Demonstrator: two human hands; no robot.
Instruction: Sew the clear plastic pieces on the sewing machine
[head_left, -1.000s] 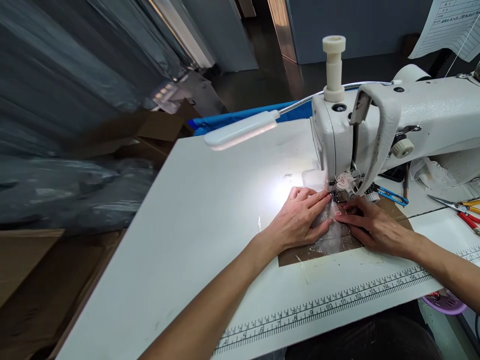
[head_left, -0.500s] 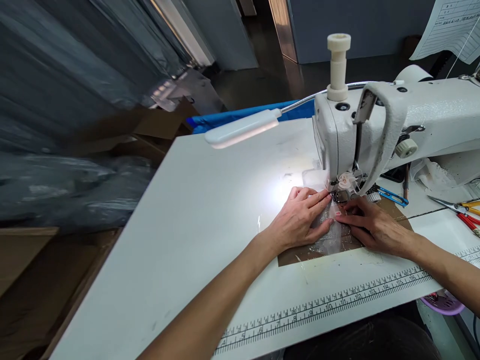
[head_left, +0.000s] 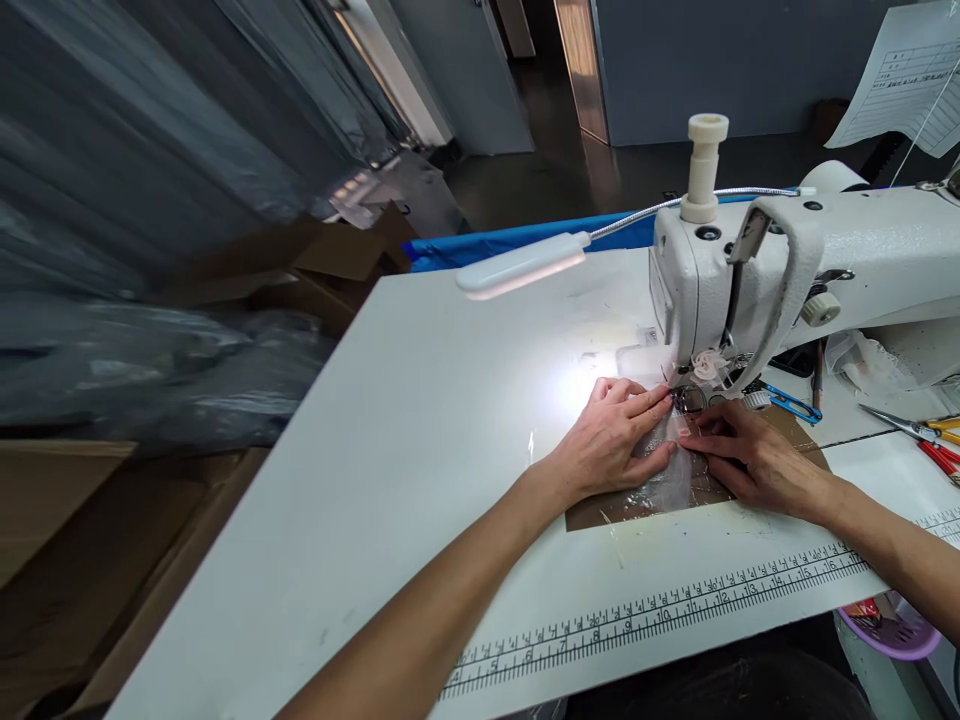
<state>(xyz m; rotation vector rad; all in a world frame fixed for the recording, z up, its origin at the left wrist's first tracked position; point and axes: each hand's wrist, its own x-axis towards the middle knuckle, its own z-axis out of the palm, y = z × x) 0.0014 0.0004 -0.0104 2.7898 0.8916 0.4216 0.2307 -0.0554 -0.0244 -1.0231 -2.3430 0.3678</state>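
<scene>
My left hand [head_left: 619, 440] lies flat, fingers stretched toward the needle area, pressing on a piece of sheer white fabric [head_left: 667, 485]. At the fabric's right edge, my right hand [head_left: 754, 455] has its fingers bent and drawn together on it, beside a small pale pink piece [head_left: 681, 428]. Just beyond both sets of fingertips stands the head of a white sewing machine [head_left: 682, 290]. A pale fabric flower [head_left: 707, 366] sits near its presser foot, where the fingers partly hide the stitching spot. Under the fabric is a brown sheet [head_left: 600, 512].
The white table [head_left: 420, 420] carries a printed ruler [head_left: 660, 618] along its front. A lamp [head_left: 525, 265] hangs over the left. Blue thread snips [head_left: 791, 403] and red-handled scissors [head_left: 911, 425] lie right. A purple basket [head_left: 892, 640] sits below the edge; cardboard boxes [head_left: 135, 560] stand left.
The camera view has shifted slightly, so the machine and table appear farther right and a little lower. Both hands keep nearly the same place on the fabric.
</scene>
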